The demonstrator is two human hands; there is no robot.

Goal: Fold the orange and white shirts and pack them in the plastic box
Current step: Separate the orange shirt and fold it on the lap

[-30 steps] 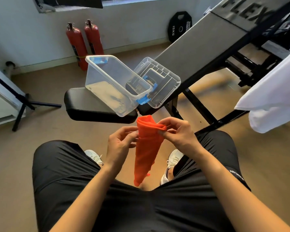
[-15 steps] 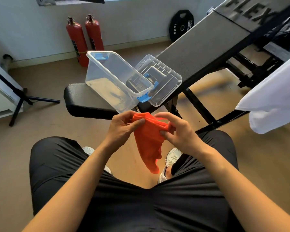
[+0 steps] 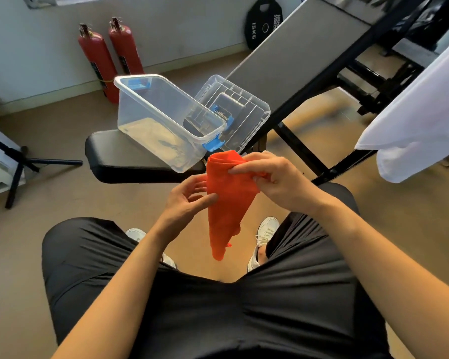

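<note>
wall: pale painted wall point(image 3: 49, 47) | floor: smooth tan floor point(image 3: 62, 112), sunlit patches at right | two red fire extinguishers point(image 3: 96, 60) by wall | black 15KG weight plate point(image 3: 263, 24) leaning on wall | black padded bench point(image 3: 130, 161), grey inclined backrest point(image 3: 296, 60)

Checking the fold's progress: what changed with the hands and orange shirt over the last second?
The left hand let go of the rolled top of the orange shirt, which it gripped half a second ago, slid down and now pinches the side edge; the shirt hangs longer. The right hand still pinches the top. The plastic box, its lid and the white shirt stayed put.
</note>
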